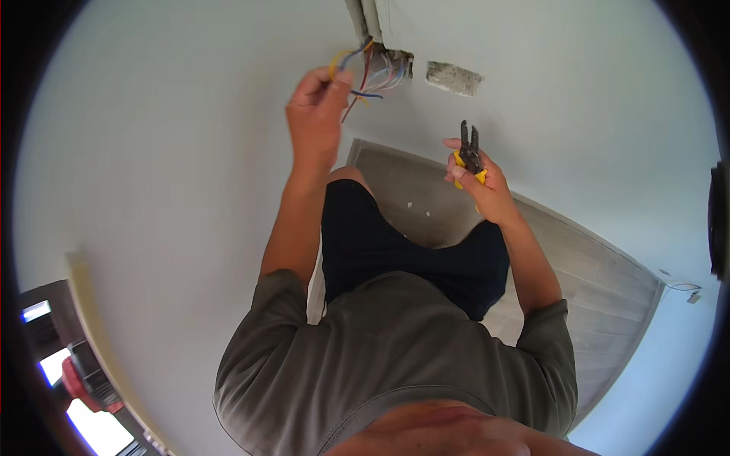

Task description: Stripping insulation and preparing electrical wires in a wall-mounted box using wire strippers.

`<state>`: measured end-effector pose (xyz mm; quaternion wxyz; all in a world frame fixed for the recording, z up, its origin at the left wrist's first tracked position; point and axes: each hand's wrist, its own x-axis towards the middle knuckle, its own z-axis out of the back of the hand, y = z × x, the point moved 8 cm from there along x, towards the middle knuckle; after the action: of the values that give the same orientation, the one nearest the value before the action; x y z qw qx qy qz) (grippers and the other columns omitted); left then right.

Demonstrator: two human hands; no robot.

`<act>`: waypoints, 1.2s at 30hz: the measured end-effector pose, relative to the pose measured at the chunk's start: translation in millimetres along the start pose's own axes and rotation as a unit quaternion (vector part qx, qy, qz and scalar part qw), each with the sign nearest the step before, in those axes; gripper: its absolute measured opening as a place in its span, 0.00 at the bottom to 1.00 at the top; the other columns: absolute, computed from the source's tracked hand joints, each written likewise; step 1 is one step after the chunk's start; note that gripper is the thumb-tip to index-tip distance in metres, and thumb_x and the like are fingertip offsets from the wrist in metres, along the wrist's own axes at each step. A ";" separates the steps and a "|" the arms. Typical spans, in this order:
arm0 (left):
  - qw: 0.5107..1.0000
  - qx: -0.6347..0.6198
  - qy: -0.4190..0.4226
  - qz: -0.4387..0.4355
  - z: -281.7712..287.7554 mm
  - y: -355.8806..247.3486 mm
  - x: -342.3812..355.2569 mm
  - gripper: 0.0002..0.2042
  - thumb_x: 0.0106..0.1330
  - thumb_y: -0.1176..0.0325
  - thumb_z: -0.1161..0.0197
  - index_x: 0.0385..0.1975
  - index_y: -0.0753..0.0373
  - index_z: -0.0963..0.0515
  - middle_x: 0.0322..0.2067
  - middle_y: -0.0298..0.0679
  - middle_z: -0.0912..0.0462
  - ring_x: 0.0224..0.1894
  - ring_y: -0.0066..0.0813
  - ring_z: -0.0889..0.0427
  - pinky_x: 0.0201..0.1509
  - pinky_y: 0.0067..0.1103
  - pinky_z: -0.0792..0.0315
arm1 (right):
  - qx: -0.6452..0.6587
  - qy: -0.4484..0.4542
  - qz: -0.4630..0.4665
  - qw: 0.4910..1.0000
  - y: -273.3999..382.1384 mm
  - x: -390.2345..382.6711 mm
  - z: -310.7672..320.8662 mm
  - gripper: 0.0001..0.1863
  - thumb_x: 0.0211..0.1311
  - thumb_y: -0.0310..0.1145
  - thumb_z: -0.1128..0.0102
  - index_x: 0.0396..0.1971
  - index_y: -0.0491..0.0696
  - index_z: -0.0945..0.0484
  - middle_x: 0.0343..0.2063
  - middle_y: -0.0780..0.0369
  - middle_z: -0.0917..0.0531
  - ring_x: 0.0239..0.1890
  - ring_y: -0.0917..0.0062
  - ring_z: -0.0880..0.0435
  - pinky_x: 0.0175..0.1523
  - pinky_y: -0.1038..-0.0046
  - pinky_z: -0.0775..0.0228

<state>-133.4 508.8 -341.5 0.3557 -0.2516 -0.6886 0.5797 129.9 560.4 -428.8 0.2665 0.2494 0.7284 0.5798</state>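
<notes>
Between its pinched fingers my left hand (321, 102) holds a blue wire (350, 56) and a yellow wire, bent into a loop. They come out of a recess (409, 68) in the wall, where a red wire (367, 72) and several thin pale, blue and pinkish wires also hang out. Blue and brownish wire ends stick out below my left fingers. Wrapped round the yellow handles of a pair of wire strippers (471, 156) is my right hand (487, 186). The strippers' dark jaws point up toward the wall and stand apart, with nothing between them.
Right of the recess is a rough rectangular cement patch (454, 78) in the pale wall. A channel with conduits (367, 19) runs up from the recess. Grey plank flooring (578, 266) lies below, with small white bits on it. A loose cable end (688, 289) hangs at the far right.
</notes>
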 end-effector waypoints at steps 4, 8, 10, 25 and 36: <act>0.998 -0.015 0.036 -0.055 4.5 -10.9 -0.2 0.09 0.72 0.66 0.38 0.40 0.67 0.20 0.29 0.35 0.19 0.32 0.22 0.23 0.36 0.20 0.28 | -0.038 -0.010 0.156 0.987 -5.1 13.9 -20.1 0.16 0.70 0.26 0.44 0.56 0.46 0.28 0.32 0.70 0.27 0.35 0.86 0.30 0.43 0.81 0.35; 0.995 -0.084 0.061 -0.003 12.1 -11.1 3.9 0.10 0.71 0.65 0.37 0.39 0.67 0.21 0.28 0.37 0.19 0.29 0.25 0.22 0.35 0.22 0.26 | -0.038 -0.096 0.289 0.952 19.2 21.4 -49.6 0.14 0.67 0.25 0.40 0.51 0.46 0.27 0.32 0.69 0.26 0.33 0.87 0.30 0.40 0.81 0.36; 0.994 -0.096 0.047 0.003 19.8 -13.6 5.9 0.10 0.71 0.65 0.37 0.38 0.67 0.21 0.27 0.37 0.19 0.29 0.26 0.21 0.35 0.23 0.25 | -0.021 -0.096 0.288 0.953 34.7 33.5 -69.9 0.14 0.66 0.26 0.38 0.50 0.46 0.27 0.32 0.68 0.25 0.32 0.87 0.29 0.40 0.81 0.35; 0.715 0.408 0.044 -0.566 -48.2 -108.0 -85.0 0.16 0.55 0.76 0.29 0.45 0.62 0.18 0.31 0.36 0.17 0.39 0.37 0.19 0.41 0.29 0.26 | -0.065 -0.193 0.365 0.909 128.3 26.2 -73.8 0.13 0.65 0.25 0.37 0.48 0.48 0.23 0.29 0.68 0.18 0.32 0.87 0.23 0.39 0.80 0.28; 0.937 0.205 0.158 -0.232 -41.7 -79.6 -24.2 0.10 0.74 0.68 0.42 0.44 0.67 0.18 0.23 0.32 0.22 0.24 0.18 0.27 0.31 0.20 0.29 | -0.046 -0.033 0.270 0.961 109.9 29.4 -61.2 0.24 0.69 0.38 0.41 0.62 0.45 0.31 0.38 0.66 0.24 0.40 0.81 0.27 0.49 0.77 0.34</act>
<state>-80.6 500.3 -265.5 0.6287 -0.0944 -0.5287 0.5625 72.9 558.9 -313.0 0.1353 0.4433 0.5977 0.6541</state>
